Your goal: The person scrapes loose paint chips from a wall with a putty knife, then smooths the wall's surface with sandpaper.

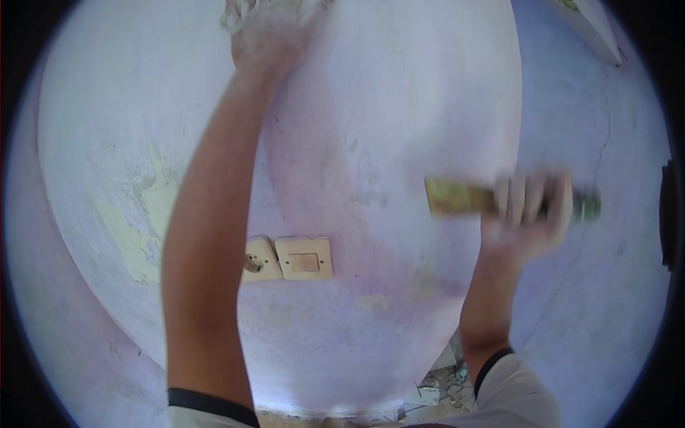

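My right hand (535,207), blurred by motion, is closed around a scraper (457,197). Its flat, rusty yellow-brown blade points left, and the dark greenish end of its handle sticks out to the right of my fist. At the top edge of the view, my left hand (275,32) lies against the wall (385,128), whitened with dust, its fingers partly cut off by the frame. The wall has pale lilac-white paint with pinkish patches between my arms.
A wall socket (262,258), partly behind my left forearm, and a light switch (305,258) sit side by side. Left of that forearm is a peeled yellowish patch (125,235). Rubble (446,389) lies on the floor below. A crack (603,143) runs down the bluish wall at right.
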`<state>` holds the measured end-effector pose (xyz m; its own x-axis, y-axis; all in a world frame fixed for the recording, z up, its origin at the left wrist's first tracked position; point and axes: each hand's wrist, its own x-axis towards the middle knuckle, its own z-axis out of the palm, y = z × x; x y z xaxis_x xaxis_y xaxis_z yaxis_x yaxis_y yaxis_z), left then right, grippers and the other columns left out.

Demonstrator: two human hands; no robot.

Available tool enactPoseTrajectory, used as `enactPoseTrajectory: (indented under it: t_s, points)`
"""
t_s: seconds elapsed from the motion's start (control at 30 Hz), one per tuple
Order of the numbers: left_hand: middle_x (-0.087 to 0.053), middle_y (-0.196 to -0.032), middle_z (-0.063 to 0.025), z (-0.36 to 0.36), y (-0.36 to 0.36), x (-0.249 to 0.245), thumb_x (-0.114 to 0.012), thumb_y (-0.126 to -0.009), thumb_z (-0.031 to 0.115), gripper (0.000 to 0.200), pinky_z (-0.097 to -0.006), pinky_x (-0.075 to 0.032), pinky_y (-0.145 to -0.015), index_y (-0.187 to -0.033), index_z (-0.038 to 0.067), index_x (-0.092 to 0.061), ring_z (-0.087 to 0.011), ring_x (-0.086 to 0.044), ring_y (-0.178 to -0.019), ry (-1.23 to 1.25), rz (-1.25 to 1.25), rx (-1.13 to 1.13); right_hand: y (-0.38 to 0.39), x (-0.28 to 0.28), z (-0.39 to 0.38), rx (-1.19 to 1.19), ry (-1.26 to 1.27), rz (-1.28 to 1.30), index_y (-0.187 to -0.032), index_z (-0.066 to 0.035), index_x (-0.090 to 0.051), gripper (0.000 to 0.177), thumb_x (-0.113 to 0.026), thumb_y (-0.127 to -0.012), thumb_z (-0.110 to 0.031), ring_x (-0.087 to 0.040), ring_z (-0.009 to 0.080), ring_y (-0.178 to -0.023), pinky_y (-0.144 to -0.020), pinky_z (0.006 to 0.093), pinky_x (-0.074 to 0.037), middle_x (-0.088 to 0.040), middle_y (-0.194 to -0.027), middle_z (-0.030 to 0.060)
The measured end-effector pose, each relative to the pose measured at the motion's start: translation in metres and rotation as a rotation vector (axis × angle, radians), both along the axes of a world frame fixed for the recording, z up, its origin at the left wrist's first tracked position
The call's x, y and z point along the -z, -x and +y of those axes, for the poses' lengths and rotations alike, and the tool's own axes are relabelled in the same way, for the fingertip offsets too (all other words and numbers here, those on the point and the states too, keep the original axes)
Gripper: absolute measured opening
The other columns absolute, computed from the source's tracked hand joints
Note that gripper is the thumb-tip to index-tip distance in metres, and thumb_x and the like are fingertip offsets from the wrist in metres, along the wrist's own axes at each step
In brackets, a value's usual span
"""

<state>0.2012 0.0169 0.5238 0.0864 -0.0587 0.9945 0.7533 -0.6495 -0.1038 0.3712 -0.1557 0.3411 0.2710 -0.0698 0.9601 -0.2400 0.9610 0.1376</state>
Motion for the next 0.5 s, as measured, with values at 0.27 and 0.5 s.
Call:
enactPoseTrajectory:
  t_s: [0.27,0.5]
  points:
    - [-0.032,-0.152,-0.0103,-0.012,-0.029,0.166,-0.055,-0.086,0.056,0.078,-0.0473,-0.017,-0.116,-0.145,0.011,-0.034,-0.0268,-0.026,-0.141,-0.292,1.139,0.308,0.026,0.231,-0.034,0.199,0.544,0.372,-0.087,-0.014,-0.039,0.014,-0.047,-0.098,-0.018,-0.031,0.0126,-0.037,-0.037,0.0292,-0.028,-0.036,-0.054,0.0014]
    - [-0.038,-0.148,-0.0107,0.021,0.003,0.026,-0.059,-0.086,0.05,0.067,-0.0466,-0.022,-0.113,-0.139,0.012,-0.043,-0.0251,-0.031,-0.139,-0.275,0.264,0.131,0.018,0.33,-0.067,-0.05,1.017,0.49,-0.085,-0.014,-0.042,0.014,-0.051,-0.096,-0.016,-0.034,0.0135,-0.04,-0.042,0.0303,-0.031,-0.037,-0.055,0.0015]
